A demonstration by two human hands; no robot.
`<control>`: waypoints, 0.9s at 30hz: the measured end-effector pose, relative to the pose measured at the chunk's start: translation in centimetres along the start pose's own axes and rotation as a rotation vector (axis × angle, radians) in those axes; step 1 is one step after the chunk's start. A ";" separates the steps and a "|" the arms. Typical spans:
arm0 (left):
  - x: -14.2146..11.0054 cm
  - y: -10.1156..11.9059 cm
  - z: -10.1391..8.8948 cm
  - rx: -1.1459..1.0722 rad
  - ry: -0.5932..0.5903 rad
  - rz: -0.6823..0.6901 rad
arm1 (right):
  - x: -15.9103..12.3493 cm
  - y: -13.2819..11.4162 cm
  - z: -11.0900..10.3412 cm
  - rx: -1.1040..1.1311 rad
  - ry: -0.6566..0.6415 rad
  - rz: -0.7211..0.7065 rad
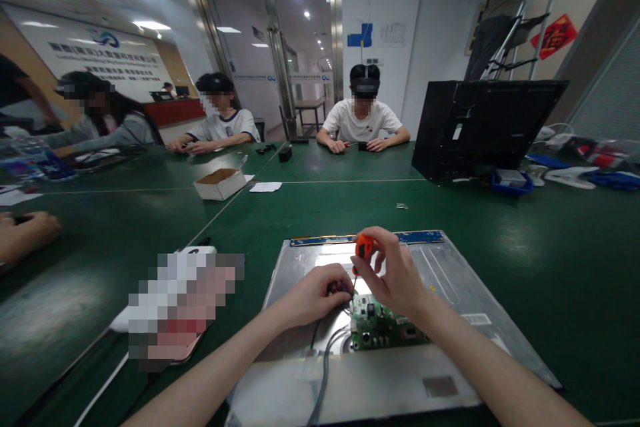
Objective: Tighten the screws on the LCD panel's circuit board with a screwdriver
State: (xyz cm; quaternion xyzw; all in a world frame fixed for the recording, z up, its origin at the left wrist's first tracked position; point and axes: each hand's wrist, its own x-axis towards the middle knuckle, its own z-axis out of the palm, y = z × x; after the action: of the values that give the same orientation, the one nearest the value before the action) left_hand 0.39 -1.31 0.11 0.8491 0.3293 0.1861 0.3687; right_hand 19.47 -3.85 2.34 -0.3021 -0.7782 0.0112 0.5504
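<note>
My right hand (395,273) grips a screwdriver (364,247) by its orange and black handle, with the thin shaft pointing down. The tip meets the upper left corner of a green circuit board (383,327). Close beside the shaft, my left hand (320,290) has its fingers pinched together at that corner; what they hold, if anything, is hidden. The board sits on a flat silver metal panel (440,287) with a narrow blue strip board (420,237) along its far edge. A grey cable (325,373) runs from the board toward me.
Left of the panel lie phones (185,347) with cables. Beyond are a small open box (220,185) and white paper (266,187). A black monitor housing (480,127) stands at back right near a blue tray (511,181). Several people sit around the green table (310,210); another person's hand (30,233) is at left.
</note>
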 end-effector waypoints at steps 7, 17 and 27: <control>0.0 0.3 0.0 -0.020 0.025 -0.009 | 0.2 -0.1 -0.4 -0.005 -0.073 -0.017; 0.0 -0.3 0.2 -0.042 0.022 0.023 | 0.0 0.0 -0.1 -0.020 0.038 -0.002; 0.0 -0.2 0.1 -0.026 0.023 0.021 | 0.2 -0.2 -0.5 -0.032 -0.023 -0.021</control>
State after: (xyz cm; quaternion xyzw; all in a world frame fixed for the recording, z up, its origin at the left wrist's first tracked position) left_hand 0.40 -1.27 -0.08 0.8454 0.3221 0.2042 0.3740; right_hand 19.77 -4.02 2.77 -0.3026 -0.7879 -0.0036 0.5364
